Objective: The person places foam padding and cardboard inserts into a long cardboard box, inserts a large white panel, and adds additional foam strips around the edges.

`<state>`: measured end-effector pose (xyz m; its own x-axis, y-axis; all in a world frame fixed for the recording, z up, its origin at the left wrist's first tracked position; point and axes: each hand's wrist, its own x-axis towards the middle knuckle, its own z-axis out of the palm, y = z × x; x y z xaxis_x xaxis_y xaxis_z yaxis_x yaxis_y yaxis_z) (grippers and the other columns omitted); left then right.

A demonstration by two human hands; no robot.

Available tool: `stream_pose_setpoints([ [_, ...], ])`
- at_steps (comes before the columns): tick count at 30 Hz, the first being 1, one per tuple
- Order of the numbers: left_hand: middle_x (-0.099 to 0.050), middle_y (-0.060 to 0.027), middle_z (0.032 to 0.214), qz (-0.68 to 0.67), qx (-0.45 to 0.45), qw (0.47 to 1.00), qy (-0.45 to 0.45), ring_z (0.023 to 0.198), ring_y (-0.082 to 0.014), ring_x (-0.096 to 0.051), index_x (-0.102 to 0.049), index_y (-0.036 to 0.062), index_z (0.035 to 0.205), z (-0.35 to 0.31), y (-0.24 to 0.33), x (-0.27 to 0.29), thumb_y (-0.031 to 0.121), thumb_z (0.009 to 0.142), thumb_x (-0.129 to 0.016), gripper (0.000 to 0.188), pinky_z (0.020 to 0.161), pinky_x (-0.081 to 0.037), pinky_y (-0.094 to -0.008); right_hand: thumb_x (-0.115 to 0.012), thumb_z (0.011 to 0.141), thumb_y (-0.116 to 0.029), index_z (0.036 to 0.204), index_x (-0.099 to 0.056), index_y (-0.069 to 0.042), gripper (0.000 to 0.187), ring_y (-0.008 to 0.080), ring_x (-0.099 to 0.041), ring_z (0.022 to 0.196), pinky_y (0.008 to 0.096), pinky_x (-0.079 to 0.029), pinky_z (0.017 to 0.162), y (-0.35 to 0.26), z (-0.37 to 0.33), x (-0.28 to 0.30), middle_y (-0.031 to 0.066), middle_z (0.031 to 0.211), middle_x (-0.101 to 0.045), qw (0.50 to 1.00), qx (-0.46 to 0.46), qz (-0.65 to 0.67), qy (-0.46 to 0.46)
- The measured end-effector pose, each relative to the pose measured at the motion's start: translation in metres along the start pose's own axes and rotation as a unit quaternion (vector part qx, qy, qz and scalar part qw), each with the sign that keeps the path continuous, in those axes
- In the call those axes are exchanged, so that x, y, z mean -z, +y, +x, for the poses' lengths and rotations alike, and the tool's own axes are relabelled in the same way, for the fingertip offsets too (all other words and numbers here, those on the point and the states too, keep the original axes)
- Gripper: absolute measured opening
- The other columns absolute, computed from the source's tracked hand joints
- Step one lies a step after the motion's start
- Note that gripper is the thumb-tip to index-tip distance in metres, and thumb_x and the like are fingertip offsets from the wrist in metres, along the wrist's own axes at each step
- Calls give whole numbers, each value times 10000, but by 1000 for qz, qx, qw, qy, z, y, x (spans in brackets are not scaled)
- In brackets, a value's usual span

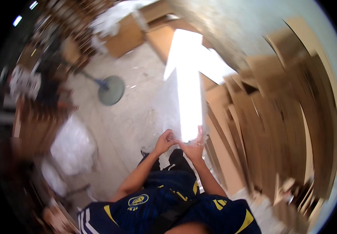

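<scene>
A long, bright white board-like piece (190,101) stretches away in front of me, its near end at my hands. Clear plastic film (167,103) spreads along its left side and appears to wrap around it. My right hand (193,148) grips the near end of the white piece, with the thumb up along its right edge. Just left of that end, my left hand (165,141) has its fingers curled in at the film's near edge. Glare hides the surface details of the white piece.
Stacks of flat brown cardboard (277,128) lean along the right wall. Cardboard boxes (125,37) and a white sheet (215,64) lie at the far side. A round grey stand base (112,90) is on the floor at left, near a clear plastic bundle (74,144).
</scene>
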<state>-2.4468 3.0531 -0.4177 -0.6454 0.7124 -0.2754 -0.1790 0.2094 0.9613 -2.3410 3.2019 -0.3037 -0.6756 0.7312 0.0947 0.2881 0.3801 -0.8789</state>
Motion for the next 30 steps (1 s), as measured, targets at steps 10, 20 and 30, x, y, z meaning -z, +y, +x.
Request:
stream_pose_setpoints([
  [10, -722, -124, 888, -260, -98, 951, 135, 810, -182, -726, -562, 76, 1031, 23, 143, 95, 242, 1048, -586, 169, 651, -581, -319, -889, 690, -233, 1494, -373, 41, 994, 423, -431, 1372, 485, -368, 1144, -17, -14, -45, 279, 1437, -468, 982, 164, -84, -50],
  [20, -651, -118, 1259, 597, -324, 706, 199, 1243, -316, -558, -766, 162, 1031, 175, 358, 258, 392, 834, -750, 303, 1090, -400, -447, -860, 630, -210, 1435, -498, -79, 893, 465, -557, 1126, 513, -486, 959, -83, -167, -87, 258, 1203, -522, 945, 252, -156, -141],
  [30, -636, -127, 1364, 269, -248, 916, 167, 1205, -334, -627, -640, 141, 1343, 12, 133, 382, 319, 966, -652, 417, 1000, -525, -419, -807, 622, -148, 1447, -402, -4, 930, 359, -507, 1280, 450, -397, 1109, -16, -168, 31, 215, 1357, -500, 985, 87, -82, -125],
])
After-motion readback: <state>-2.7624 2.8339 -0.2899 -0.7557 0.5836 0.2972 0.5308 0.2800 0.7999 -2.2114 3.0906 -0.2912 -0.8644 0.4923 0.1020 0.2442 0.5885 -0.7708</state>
